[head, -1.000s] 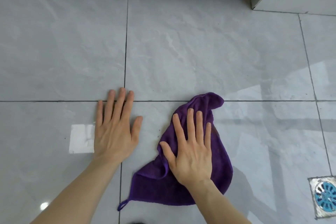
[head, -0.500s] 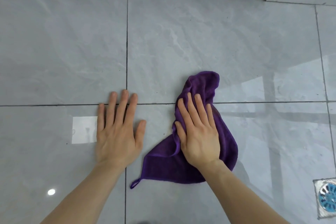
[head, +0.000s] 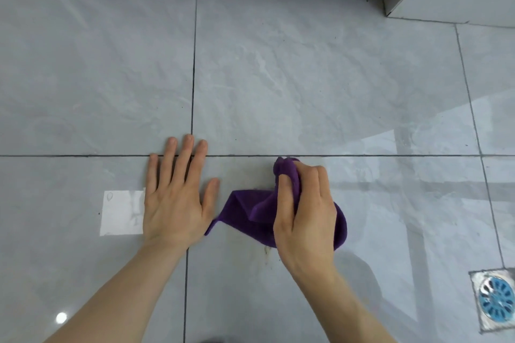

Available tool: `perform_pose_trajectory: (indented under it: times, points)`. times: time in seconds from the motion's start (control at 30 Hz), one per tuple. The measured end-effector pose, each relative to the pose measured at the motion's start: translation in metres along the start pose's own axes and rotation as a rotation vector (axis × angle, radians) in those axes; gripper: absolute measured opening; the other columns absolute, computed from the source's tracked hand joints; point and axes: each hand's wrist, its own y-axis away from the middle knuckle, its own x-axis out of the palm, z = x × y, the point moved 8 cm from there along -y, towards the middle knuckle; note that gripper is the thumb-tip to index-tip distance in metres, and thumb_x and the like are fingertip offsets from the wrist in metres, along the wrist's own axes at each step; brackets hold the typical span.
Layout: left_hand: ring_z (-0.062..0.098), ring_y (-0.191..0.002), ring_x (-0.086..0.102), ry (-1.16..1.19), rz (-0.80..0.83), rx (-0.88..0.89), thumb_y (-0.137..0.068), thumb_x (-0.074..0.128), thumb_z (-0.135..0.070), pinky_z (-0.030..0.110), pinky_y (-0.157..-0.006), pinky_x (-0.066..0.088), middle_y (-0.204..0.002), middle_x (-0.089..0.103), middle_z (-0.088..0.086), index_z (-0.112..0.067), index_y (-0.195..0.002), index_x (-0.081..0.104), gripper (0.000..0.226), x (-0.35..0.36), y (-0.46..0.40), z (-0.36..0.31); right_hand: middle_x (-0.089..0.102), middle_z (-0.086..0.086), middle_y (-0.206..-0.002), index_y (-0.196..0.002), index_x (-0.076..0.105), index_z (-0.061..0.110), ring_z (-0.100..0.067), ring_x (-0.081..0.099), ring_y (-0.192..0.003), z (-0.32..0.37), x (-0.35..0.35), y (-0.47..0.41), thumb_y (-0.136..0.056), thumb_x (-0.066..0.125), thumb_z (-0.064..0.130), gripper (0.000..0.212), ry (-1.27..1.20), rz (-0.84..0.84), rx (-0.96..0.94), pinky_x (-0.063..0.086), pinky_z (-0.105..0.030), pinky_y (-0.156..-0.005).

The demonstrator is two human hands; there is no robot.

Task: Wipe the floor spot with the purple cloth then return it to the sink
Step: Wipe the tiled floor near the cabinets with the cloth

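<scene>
I'm looking down at a glossy grey tile floor [head: 306, 78], and its shine is my main worry: the left hand [head: 178, 200], spread flat as a brace across the grout cross, could slide if the tile is wet. Right of it, the right hand [head: 306, 209] has its fingers curled into the purple cloth [head: 250, 211], bunching it mid-floor. Bunched, it may skip the faint smear [head: 267, 252] just near of it. The floor drain [head: 496, 298] sits near right; no sink is visible.
</scene>
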Motion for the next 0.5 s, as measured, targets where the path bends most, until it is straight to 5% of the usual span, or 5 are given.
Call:
perform_pose_trajectory:
  times: [0.13,0.23,0.33,0.5]
  points:
    - [0.025,-0.162,0.009,0.005,0.007,-0.009,-0.100,0.033,-0.048,0.053,-0.129,0.012,-0.173,0.018,0.002,-0.022,-0.163,0.020,0.070,0.001,0.000,0.001,0.053,0.007,-0.122,-0.126,0.056,0.021,-0.005,0.055,-0.111,0.011,0.011,0.040,-0.096,0.059,0.043,0.038,-0.013,0.120,-0.110,0.045,-0.014,-0.089]
    - [0.026,-0.162,0.009,-0.005,0.011,-0.004,-0.101,0.032,-0.049,0.053,-0.130,0.011,-0.173,0.018,0.003,-0.022,-0.164,0.018,0.069,0.000,-0.001,0.000,0.051,-0.005,-0.149,-0.129,0.063,0.016,-0.023,0.039,-0.146,0.005,0.035,0.061,-0.097,0.060,0.050,0.047,0.212,0.271,-0.352,0.039,-0.036,-0.115]
    - [0.025,-0.162,0.009,-0.008,0.001,-0.006,-0.101,0.032,-0.049,0.052,-0.130,0.011,-0.173,0.019,0.002,-0.023,-0.164,0.019,0.069,0.000,-0.001,0.001,0.028,-0.008,-0.166,-0.147,0.051,0.026,-0.027,0.015,-0.157,-0.013,0.059,0.064,-0.101,0.049,0.056,0.054,0.410,0.399,-0.466,0.027,-0.054,-0.122]
    - [0.026,-0.161,0.012,-0.012,-0.013,0.001,-0.102,0.033,-0.049,0.053,-0.129,0.013,-0.172,0.021,0.003,-0.022,-0.163,0.021,0.068,-0.001,-0.001,0.001,0.018,-0.010,-0.169,-0.157,0.031,0.031,-0.026,0.010,-0.158,-0.023,0.081,0.050,-0.097,0.043,0.069,0.072,0.501,0.483,-0.544,0.024,-0.054,-0.124]
